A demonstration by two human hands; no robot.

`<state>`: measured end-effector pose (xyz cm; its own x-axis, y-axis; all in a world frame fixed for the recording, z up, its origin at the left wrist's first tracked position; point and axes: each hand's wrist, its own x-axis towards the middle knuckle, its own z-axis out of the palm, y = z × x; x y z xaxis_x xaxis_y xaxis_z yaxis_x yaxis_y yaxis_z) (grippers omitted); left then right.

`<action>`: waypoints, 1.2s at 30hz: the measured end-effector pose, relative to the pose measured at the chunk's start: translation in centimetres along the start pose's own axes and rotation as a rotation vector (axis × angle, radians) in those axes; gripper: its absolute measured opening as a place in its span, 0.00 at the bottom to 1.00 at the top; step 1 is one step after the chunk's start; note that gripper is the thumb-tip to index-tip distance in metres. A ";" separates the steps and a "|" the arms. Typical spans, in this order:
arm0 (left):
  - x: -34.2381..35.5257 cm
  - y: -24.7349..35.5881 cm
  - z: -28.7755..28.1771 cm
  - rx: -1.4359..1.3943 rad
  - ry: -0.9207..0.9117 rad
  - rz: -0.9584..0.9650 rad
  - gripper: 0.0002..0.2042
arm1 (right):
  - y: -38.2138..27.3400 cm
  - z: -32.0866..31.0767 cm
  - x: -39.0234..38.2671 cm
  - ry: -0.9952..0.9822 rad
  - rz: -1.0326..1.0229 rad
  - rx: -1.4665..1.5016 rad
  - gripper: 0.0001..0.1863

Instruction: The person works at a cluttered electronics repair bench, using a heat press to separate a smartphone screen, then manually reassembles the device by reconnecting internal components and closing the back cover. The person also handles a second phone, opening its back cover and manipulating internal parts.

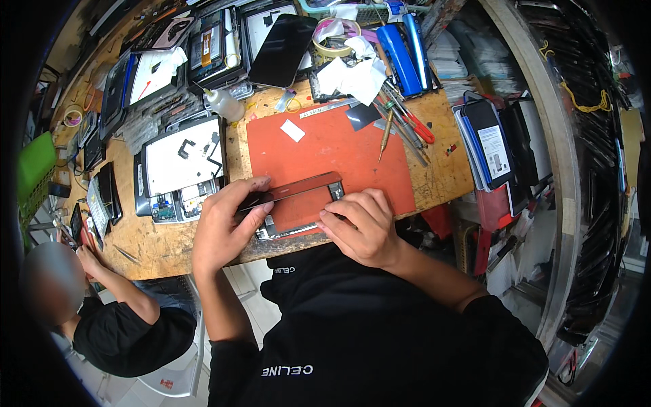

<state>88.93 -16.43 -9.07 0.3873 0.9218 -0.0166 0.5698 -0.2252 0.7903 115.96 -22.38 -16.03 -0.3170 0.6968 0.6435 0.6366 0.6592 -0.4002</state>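
My left hand grips the left end of a thin dark screen panel between thumb and fingers. The panel is tilted up on edge, its glossy face catching a reddish tone. Under it lies a thin tablet-like frame at the near edge of a red work mat. My right hand is closed, its fingertips pressed together at the frame's right side. Whatever those fingertips pinch, if anything, is hidden.
Screwdrivers and tweezers lie at the mat's right, below blue cylinders. A white bottle and an opened device stand left. Stacked tablets fill the back. Another person sits at the left; a metal post rises right.
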 end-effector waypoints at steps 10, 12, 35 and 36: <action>-2.9 0.0 0.7 0.169 -0.067 0.118 0.52 | 1.2 -4.4 -2.7 0.118 -0.010 0.042 0.10; -3.1 -0.3 1.0 0.208 -0.064 0.130 0.58 | 2.5 -4.8 -2.1 0.075 0.013 0.021 0.13; -9.6 -2.9 0.6 -0.001 0.528 0.076 0.38 | 1.6 -0.5 8.9 -0.711 -0.170 0.126 0.52; -10.5 -3.9 0.6 0.018 0.616 0.039 0.34 | 1.2 -0.2 9.2 -0.766 -0.195 0.084 0.51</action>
<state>83.09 -25.39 -12.32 -0.0787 0.9242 0.3737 0.5778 -0.2632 0.7726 113.90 -15.23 -10.42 -0.8318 0.5476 0.0912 0.4749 0.7870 -0.3939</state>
